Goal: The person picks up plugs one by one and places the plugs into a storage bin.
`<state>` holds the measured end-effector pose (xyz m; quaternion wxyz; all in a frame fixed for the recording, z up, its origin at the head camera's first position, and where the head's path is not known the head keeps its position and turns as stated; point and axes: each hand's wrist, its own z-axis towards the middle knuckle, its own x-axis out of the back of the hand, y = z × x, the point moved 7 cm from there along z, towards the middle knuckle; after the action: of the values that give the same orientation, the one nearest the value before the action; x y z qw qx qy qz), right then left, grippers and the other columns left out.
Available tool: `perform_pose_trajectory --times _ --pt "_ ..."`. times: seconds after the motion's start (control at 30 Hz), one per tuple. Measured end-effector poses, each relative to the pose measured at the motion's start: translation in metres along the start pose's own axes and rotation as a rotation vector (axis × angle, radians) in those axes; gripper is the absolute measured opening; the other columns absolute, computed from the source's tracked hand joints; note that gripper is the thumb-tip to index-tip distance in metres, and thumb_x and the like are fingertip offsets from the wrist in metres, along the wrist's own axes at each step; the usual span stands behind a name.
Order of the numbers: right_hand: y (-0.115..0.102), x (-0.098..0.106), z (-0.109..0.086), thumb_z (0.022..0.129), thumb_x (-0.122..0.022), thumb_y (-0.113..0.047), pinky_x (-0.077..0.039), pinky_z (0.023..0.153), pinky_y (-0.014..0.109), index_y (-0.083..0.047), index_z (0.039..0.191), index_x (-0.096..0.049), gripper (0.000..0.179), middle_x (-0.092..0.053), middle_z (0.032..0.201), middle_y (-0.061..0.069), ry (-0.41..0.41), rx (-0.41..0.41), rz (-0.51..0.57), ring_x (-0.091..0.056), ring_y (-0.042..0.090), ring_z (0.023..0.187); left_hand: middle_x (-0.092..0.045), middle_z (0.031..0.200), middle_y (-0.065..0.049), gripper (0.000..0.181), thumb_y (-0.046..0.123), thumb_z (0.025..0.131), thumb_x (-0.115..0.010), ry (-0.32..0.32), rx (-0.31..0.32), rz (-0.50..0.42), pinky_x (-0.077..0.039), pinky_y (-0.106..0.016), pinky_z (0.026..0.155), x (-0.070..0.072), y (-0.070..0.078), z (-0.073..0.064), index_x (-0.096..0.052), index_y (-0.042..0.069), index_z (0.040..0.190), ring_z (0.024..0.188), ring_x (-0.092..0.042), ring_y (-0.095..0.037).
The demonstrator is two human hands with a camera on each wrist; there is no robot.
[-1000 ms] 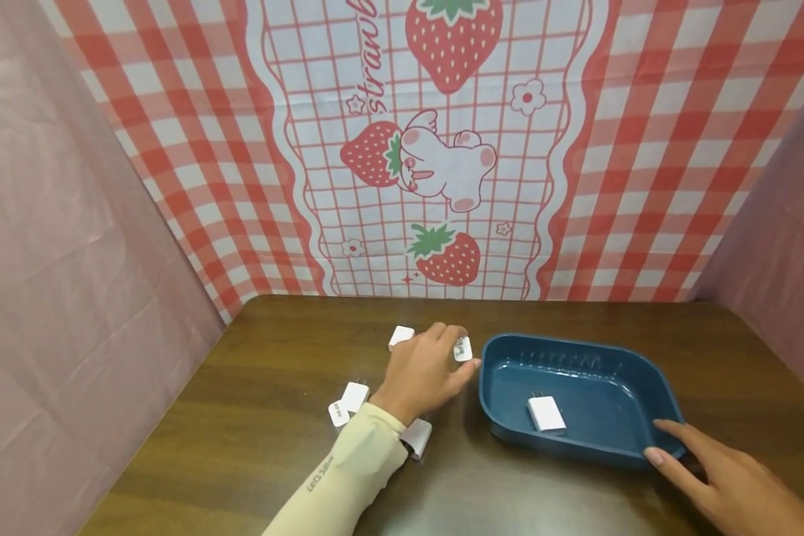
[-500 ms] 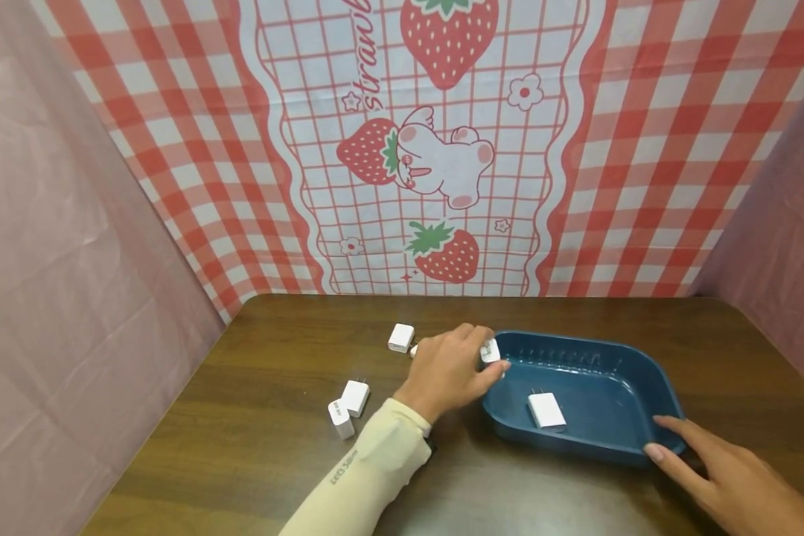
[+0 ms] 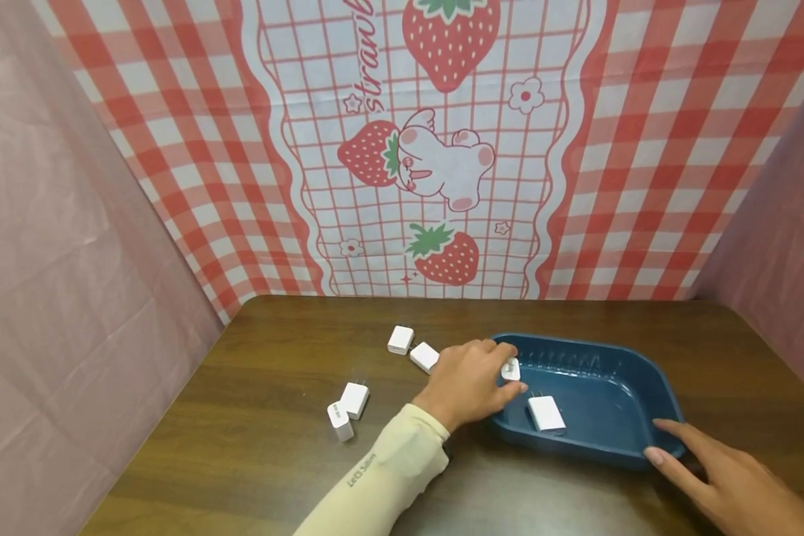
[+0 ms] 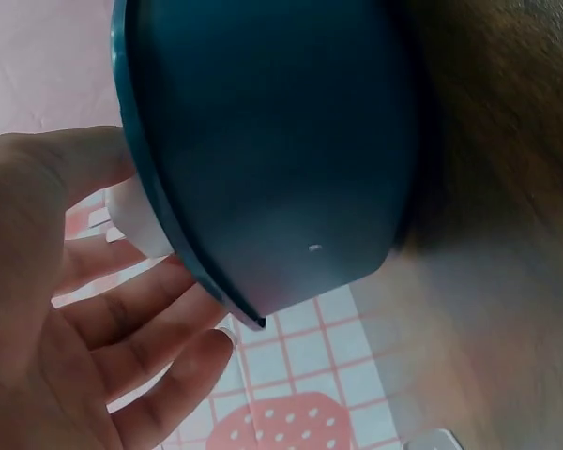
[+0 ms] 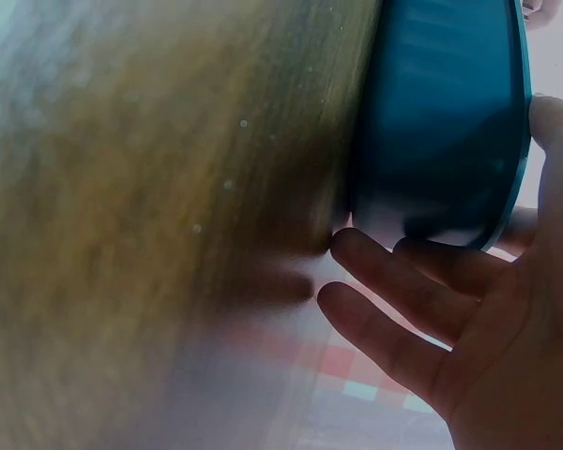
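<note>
My left hand (image 3: 465, 381) pinches a white charger plug (image 3: 511, 369) between thumb and fingers over the left end of a dark blue plastic bin (image 3: 616, 361). The left wrist view shows the held charger (image 4: 137, 217) partly hidden behind the bin's rim. A second white charger (image 3: 546, 413) lies flat inside the bin, prongs facing away. At the bin's near right corner, my right hand (image 3: 737, 476) holds the rim with thumb and forefinger. Seen from the right wrist, its other fingers (image 5: 394, 281) reach below and beside the outer wall.
Left of the bin, several white chargers lie on the brown wooden table (image 3: 241, 417): one charger (image 3: 400, 339) at the back, another charger (image 3: 424, 357) by my left hand, and two touching chargers (image 3: 348, 408) further left. A strawberry-print checked cloth (image 3: 442, 186) hangs behind the table.
My left hand has moved right, carrying the charger from the table to over the bin's left end. The right hand stays at the bin's corner.
</note>
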<state>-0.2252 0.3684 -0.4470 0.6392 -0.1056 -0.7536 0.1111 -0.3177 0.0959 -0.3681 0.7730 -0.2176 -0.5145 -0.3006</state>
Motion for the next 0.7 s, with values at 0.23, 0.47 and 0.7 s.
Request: perform_pose_trajectory --times 0.23,0.47,0.7 --pt "0.0 -0.002 0.001 0.1 -0.044 -0.061 -0.048 0.069 0.068 0.01 0.136 -0.047 0.08 -0.048 0.128 0.047 -0.031 -0.015 -0.003 -0.058 0.061 0.099 -0.071 0.107 0.007 0.053 0.059 0.09 -0.066 0.002 -0.047 0.055 -0.052 -0.027 0.074 -0.005 0.005 0.001 -0.066 0.022 0.128 0.089 -0.066 -0.007" --pt "-0.001 -0.001 -0.001 0.1 -0.044 -0.061 -0.048 0.069 0.068 0.01 0.137 -0.047 0.079 -0.047 0.129 0.046 -0.023 -0.012 -0.006 -0.058 0.061 0.1 -0.07 0.098 0.008 0.049 0.055 0.088 -0.07 0.017 -0.088 0.147 -0.05 -0.029 0.071 -0.008 0.013 0.007 -0.066 0.023 0.124 0.085 -0.066 -0.008" --pt "-0.003 -0.001 -0.003 0.101 -0.044 -0.06 -0.046 0.069 0.068 0.009 0.138 -0.046 0.078 -0.048 0.129 0.046 -0.007 -0.005 -0.001 -0.056 0.063 0.101 -0.074 0.096 0.009 0.042 0.054 0.088 -0.07 -0.027 -0.105 0.247 -0.05 -0.031 0.079 -0.015 0.028 0.02 -0.069 0.027 0.12 0.083 -0.068 -0.008"
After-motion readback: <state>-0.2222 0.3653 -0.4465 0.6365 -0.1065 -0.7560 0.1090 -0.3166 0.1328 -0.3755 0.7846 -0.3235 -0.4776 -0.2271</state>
